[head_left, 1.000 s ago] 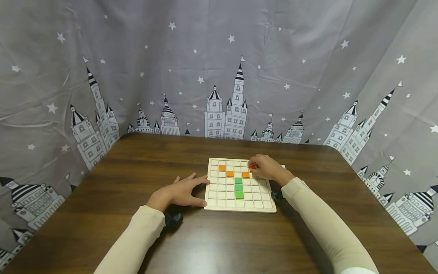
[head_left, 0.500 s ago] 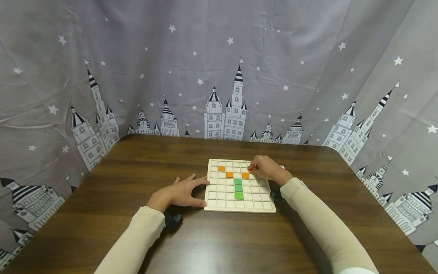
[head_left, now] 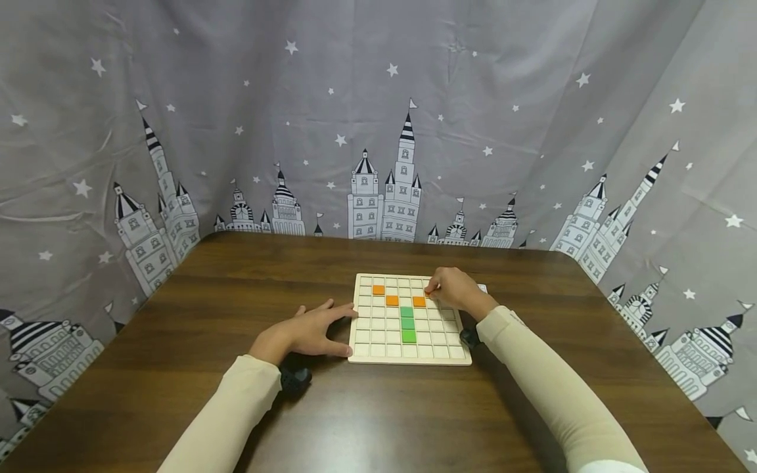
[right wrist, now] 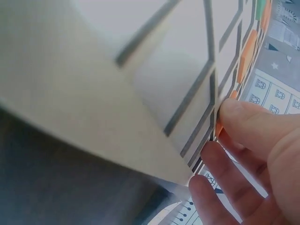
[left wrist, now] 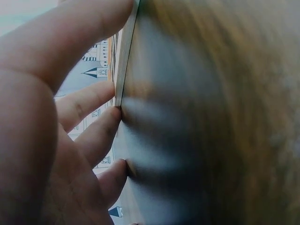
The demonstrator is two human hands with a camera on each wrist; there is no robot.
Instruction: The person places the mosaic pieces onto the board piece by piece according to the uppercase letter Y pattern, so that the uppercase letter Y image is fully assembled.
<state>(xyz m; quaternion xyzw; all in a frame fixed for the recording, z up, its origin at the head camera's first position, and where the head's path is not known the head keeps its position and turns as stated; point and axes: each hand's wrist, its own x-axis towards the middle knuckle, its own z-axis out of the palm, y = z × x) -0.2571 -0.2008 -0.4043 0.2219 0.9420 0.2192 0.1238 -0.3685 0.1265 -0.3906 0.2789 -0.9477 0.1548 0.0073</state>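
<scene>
A pale gridded board [head_left: 378, 334] lies on the table. My left hand [head_left: 304, 332] is spread at its left side, with the thumb and forefinger touching the edge; in the left wrist view several fingertips [left wrist: 112, 117] meet the rim. At the board's far right, my right hand [head_left: 454, 289] pinches an orange square tile [right wrist: 219, 127], mostly covered by the fingers in the head view. Three orange tiles sit in cells: far left [head_left: 378, 290], left of centre [head_left: 392, 300] and right of centre [head_left: 419, 301]. Below them, three green tiles [head_left: 407, 323] form a column.
Part of a small white object [head_left: 482, 288] shows behind the right wrist, its kind unclear. The brown wooden table [head_left: 355, 414] extends around the board. A grey curtain [head_left: 296, 98] with castles and stars hangs behind it.
The right hand has shifted slightly at the same corner, and less of its orange tile shows. The left hand stays against the board. The head view has drifted a little.
</scene>
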